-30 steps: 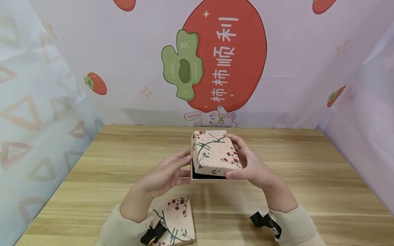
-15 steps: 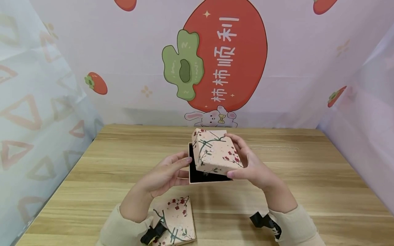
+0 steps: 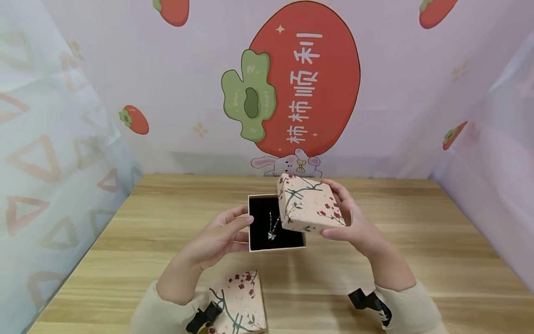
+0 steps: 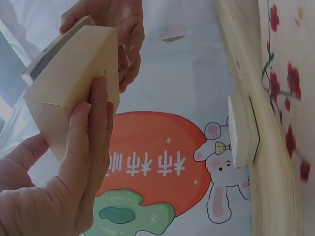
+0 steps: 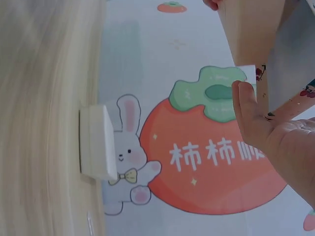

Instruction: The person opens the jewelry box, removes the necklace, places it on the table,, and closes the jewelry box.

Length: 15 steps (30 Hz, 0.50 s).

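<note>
My left hand [image 3: 223, 234] grips the left side of a small jewelry box base [image 3: 256, 242], its thumb on the rim and the other fingers beneath. Inside, on black lining, lies a necklace [image 3: 271, 235] with a butterfly-shaped pendant. My right hand [image 3: 354, 222] holds the box lid [image 3: 308, 204], cream with red blossoms and green branches, by its right side. The lid is tilted and overlaps the base's upper right corner in the head view, hiding part of the chain. Seen from the left wrist, the base's plain underside [image 4: 74, 69] rests against the fingers.
Another blossom-patterned box [image 3: 242, 301] lies on the wooden table [image 3: 125, 260] near the front, partly behind the left sleeve. A white block-like box [image 5: 98, 142] sits towards the back, visible in both wrist views. A thin pale strand [image 3: 384, 203] lies at the back right.
The lid has come off the base towards the right and up, while the base has shifted slightly left. The black lining and the necklace have come into view.
</note>
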Available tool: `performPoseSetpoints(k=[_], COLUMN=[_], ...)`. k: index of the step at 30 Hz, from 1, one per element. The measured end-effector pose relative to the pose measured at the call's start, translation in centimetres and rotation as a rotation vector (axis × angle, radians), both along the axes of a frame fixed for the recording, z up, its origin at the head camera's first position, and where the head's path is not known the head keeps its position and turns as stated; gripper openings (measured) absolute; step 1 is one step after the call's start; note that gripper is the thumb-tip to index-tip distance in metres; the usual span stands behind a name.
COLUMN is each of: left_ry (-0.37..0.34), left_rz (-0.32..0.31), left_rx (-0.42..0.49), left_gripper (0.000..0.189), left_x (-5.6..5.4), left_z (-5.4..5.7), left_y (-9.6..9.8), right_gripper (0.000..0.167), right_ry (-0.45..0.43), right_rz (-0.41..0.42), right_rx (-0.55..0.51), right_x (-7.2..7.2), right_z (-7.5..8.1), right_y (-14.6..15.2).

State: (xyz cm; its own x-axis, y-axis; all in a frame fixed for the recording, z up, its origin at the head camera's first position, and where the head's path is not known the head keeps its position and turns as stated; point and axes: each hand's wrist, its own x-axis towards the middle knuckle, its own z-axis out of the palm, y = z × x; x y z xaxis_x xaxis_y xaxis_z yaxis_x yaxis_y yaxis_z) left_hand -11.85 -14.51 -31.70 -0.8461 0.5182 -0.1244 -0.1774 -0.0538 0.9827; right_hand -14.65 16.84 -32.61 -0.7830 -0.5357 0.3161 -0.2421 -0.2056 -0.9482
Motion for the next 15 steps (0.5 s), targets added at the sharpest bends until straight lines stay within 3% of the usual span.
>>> performPoseSetpoints(k=[5, 15], left_ry=[0.022, 0.021], left_rz=[0.012, 0.042], left_rx=[-0.058, -0.072], left_gripper=[0.068, 0.065], left_x=[-0.1, 0.0], left_z=[0.6, 1.1], left_y=[-0.6, -1.7], right_gripper=[0.093, 0.092], right_ry=[-0.003, 0.031], right_rz=[-0.037, -0.060], right_rx=[0.016, 0.114], right_x=[0.3, 0.6], right_z=[-0.3, -0.3], right_y=[1.4, 3.3])
